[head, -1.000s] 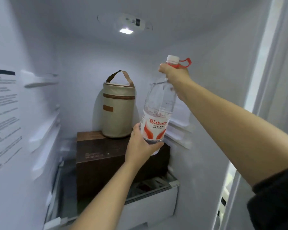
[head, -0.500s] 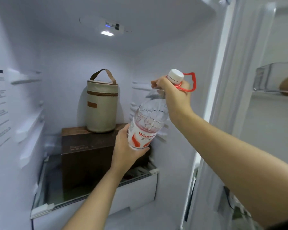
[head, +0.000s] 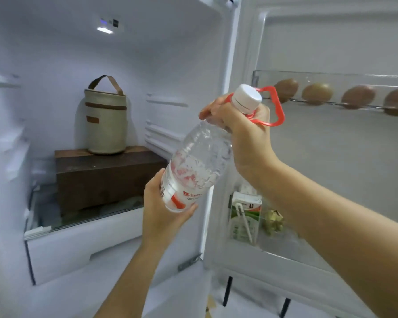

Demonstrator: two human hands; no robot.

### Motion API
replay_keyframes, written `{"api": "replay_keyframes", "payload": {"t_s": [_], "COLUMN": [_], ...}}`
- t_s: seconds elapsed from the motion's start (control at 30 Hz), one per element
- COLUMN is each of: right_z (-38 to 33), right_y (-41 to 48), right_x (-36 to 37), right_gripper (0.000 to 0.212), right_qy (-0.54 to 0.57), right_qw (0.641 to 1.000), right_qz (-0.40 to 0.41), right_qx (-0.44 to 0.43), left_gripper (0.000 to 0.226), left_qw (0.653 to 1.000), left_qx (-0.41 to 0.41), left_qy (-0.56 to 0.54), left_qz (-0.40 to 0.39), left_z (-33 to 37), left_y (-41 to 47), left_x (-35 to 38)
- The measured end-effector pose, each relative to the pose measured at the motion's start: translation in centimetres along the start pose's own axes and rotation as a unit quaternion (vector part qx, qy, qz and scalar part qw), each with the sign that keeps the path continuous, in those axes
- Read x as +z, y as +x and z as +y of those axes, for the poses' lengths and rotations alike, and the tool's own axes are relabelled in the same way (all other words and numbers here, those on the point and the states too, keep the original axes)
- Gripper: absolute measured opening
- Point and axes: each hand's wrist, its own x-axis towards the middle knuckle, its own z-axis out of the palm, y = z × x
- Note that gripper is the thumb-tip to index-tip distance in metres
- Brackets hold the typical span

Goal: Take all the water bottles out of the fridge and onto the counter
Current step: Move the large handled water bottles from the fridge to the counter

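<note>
Since half a second ago the water bottle [head: 198, 166] has come further out and to the right and tipped more steeply. My view has swung with it, so the open fridge door [head: 331, 157] now fills the right side. The bottle hangs in the air in front of the compartment's right edge, between the interior and the door. It is tilted, with the white cap [head: 247, 99] up and to the right and the labelled base down and to the left.

My right hand [head: 241, 131] grips the neck just below the cap with its fingers curled around it, and the red carry loop [head: 278, 111] juts out past the knuckles. My left hand [head: 163, 210] cups the base, with its fingers wrapped under the labelled end.

Inside, a beige cylindrical bag [head: 105, 125] with a brown handle stands upright on a dark brown box [head: 106, 177]. The box rests on the glass shelf above a white drawer [head: 78, 244], and the ceiling light [head: 105, 30] is on.

On the door, a clear shelf [head: 331, 75] holds brown eggs [head: 317, 94] in a row. Lower down, a bin holds a green and white carton [head: 245, 216] with a straw, and something yellowish sits just beside it (too blurred for me to name).
</note>
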Motion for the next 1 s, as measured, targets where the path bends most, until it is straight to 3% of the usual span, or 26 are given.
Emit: {"api": "replay_keyframes", "payload": {"t_s": [0.2, 0.3, 0.4, 0.5, 0.57, 0.67, 0.8, 1.0], "right_z": [-6.3, -9.6, -12.6, -15.4, -17.0, -19.0, -21.0, -22.2], "right_y": [-7.2, -10.5, -13.3, -16.2, -17.9, -20.3, -23.0, -25.7], "right_x": [-6.7, -10.2, -14.1, -19.1, -22.5, -27.0, -32.3, -40.7], "right_gripper": [0.031, 0.023, 0.016, 0.015, 0.027, 0.043, 0.020, 0.011], "right_qy": [-0.017, -0.036, -0.072, -0.119, -0.152, -0.207, -0.265, -0.310], "right_qw": [1.000, 0.999, 0.996, 0.993, 0.987, 0.976, 0.957, 0.930], "right_qz": [0.022, 0.036, 0.046, 0.008, -0.016, 0.028, 0.093, 0.186], "right_qx": [-0.006, -0.004, 0.002, 0.015, 0.041, 0.062, 0.067, 0.070], "left_gripper": [0.077, 0.093, 0.093, 0.097, 0.102, 0.103, 0.106, 0.105], "left_qw": [0.999, 0.997, 0.998, 0.996, 0.993, 0.982, 0.962, 0.926], "left_qx": [-0.026, -0.055, -0.036, -0.018, -0.002, 0.037, 0.018, -0.013], "left_qy": [0.016, 0.014, -0.014, -0.032, -0.028, -0.027, -0.084, -0.143], "left_qz": [-0.045, -0.047, -0.053, -0.079, -0.118, -0.183, -0.261, -0.348], "left_z": [6.9, 10.0, 13.1, 15.7, 17.2, 19.1, 20.9, 22.7], "left_y": [-8.2, -12.9, -16.7, -19.5, -20.9, -23.0, -26.1, -30.1], "left_x": [4.5, 7.3, 10.2, 13.4, 15.9, 20.1, 26.8, 37.9]}}
